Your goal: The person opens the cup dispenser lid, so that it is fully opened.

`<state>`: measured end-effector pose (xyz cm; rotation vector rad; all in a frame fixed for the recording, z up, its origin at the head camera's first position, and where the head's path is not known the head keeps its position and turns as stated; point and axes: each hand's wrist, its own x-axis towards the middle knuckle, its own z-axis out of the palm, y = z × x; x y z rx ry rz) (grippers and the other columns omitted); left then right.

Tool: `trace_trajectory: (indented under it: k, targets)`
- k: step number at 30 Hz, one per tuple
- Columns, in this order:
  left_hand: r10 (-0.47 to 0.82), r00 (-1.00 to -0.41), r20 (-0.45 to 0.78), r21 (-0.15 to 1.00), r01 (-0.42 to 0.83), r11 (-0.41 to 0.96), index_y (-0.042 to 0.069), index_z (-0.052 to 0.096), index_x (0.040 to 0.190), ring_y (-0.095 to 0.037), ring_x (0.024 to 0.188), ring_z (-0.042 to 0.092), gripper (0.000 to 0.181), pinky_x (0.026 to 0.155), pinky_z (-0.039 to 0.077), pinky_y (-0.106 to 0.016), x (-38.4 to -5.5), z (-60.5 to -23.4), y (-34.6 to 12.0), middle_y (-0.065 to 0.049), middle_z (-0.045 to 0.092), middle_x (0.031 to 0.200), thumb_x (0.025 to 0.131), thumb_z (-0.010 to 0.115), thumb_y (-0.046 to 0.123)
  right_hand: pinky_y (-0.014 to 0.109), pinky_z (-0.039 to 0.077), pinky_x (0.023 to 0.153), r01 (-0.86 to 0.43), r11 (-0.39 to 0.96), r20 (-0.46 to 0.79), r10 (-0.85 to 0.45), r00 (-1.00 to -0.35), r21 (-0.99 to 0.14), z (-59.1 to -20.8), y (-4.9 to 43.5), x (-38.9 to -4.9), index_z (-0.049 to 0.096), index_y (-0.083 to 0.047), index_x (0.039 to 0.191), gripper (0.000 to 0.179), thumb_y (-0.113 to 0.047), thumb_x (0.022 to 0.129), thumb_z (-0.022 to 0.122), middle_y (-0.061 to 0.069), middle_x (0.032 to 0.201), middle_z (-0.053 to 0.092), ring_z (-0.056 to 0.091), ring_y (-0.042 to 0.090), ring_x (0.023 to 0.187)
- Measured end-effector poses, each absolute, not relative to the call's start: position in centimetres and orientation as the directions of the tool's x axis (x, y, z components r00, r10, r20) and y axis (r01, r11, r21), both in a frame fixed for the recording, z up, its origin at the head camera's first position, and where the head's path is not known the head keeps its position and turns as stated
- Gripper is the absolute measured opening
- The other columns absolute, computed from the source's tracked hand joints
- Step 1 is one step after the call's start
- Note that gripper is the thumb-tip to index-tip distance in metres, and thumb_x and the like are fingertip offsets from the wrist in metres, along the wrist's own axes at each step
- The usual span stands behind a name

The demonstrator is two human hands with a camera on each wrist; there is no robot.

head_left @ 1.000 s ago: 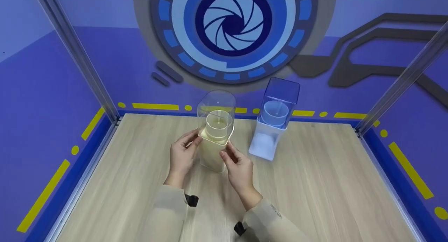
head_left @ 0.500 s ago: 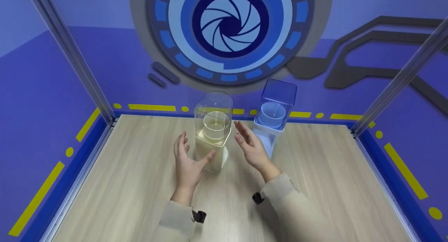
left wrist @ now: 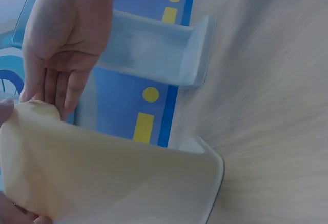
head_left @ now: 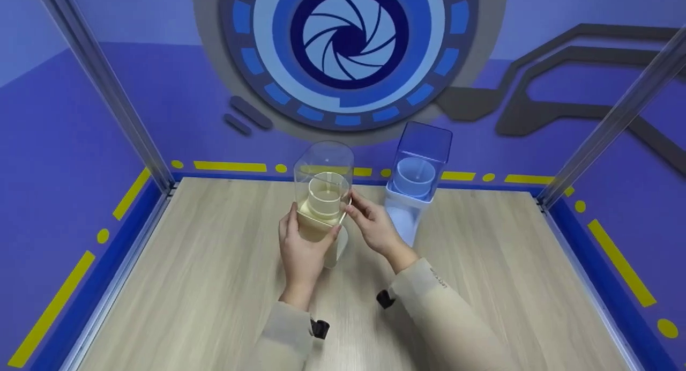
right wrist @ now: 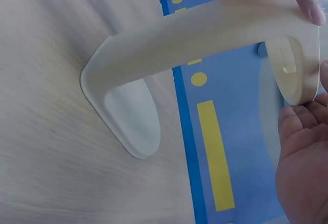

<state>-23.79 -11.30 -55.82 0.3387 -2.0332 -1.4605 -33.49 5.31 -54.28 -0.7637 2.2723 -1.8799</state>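
A cream dispenser [head_left: 316, 214] with a clear tall top and a round cream cup inside stands near the middle of the table. My left hand [head_left: 303, 247] grips its left side and front just under the clear part, thumb across the front. At the right edge of the rim, my right hand [head_left: 374, 223] pinches with thumb and fingertips. In the right wrist view the dispenser's curved foot [right wrist: 132, 116] sits on the tabletop, below a tall upright and an overhanging ring. Part of the body is hidden behind my left hand in the head view.
A light blue dispenser [head_left: 402, 221] with a clear blue top stands just right of the cream one, near the back wall. Printed blue panels [head_left: 134, 103] and metal posts [head_left: 107, 92] bound the wooden table [head_left: 214, 280] at the back and sides.
Both hands held the dispenser a second ago, then came off it with fingers spread. Now both have closed in on it again, the left over its front and the right at the rim.
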Motion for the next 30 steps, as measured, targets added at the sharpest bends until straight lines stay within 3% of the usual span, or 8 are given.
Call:
trace_trajectory:
  k: [8, 15, 21, 26, 30]
  targets:
    - [-0.472, -0.835, 0.284, 0.922, 0.104, 0.373, -0.003, 0.05, 0.166, -0.044, 0.152, 0.06, 0.113, 0.13, 0.051, -0.054, -23.7, -55.2, -12.9, -0.026, 0.058, 0.155, 0.076, 0.107, 0.036, 0.047, 0.047, 0.13, -0.342, 0.115, 0.283, -0.355, -0.891, -0.933, -54.9, 4.7, -32.3, 0.046, 0.007, 0.166, 0.058, -0.017, 0.116, 0.063, 0.026, 0.171, 0.049, 0.052, 0.041, 0.16]
    - [-0.355, -0.908, 0.224, 0.944, 0.112, 0.309, -0.001, 0.044, 0.17, -0.041, 0.159, 0.054, 0.115, 0.133, 0.046, -0.044, -23.9, -55.1, -15.1, -0.023, 0.053, 0.164, 0.079, 0.106, 0.03, 0.037, 0.052, 0.123, -0.396, 0.158, 0.351, -0.25, -0.902, -0.905, -55.4, 3.5, -29.8, 0.045, 0.012, 0.164, 0.059, -0.016, 0.116, 0.065, 0.029, 0.17, 0.048, 0.055, 0.043, 0.157]
    - [-0.232, -0.953, 0.197, 0.944, 0.12, 0.307, 0.001, 0.041, 0.173, -0.041, 0.16, 0.052, 0.114, 0.135, 0.043, -0.045, -24.2, -54.8, -17.3, -0.022, 0.05, 0.168, 0.082, 0.104, 0.028, 0.047, 0.053, 0.122, -0.465, 0.303, 0.448, -0.127, -0.885, -0.832, -55.5, 2.1, -27.1, 0.049, 0.01, 0.163, 0.061, -0.02, 0.114, 0.068, 0.029, 0.168, 0.05, 0.057, 0.043, 0.155]
    - [-0.134, -0.973, 0.188, 0.958, 0.152, 0.242, 0.0, 0.04, 0.173, -0.042, 0.162, 0.049, 0.11, 0.139, 0.039, -0.049, -24.3, -54.8, -18.4, -0.022, 0.048, 0.172, 0.083, 0.102, 0.018, 0.055, 0.056, 0.12, -0.509, 0.497, 0.58, -0.014, -0.814, -0.703, -56.0, 1.4, -25.4, 0.06, 0.011, 0.155, 0.059, -0.023, 0.109, 0.077, 0.03, 0.158, 0.062, 0.065, 0.045, 0.146]
    - [-0.089, -0.981, 0.173, 0.965, 0.151, 0.214, 0.001, 0.038, 0.174, -0.041, 0.165, 0.045, 0.113, 0.14, 0.037, -0.05, -24.3, -54.8, -18.5, -0.021, 0.043, 0.176, 0.083, 0.102, 0.019, 0.057, 0.058, 0.119, -0.535, 0.453, 0.614, 0.036, -0.788, -0.713, -56.3, 1.8, -25.5, 0.069, 0.009, 0.145, 0.054, -0.017, 0.101, 0.086, 0.029, 0.149, 0.072, 0.07, 0.046, 0.141]
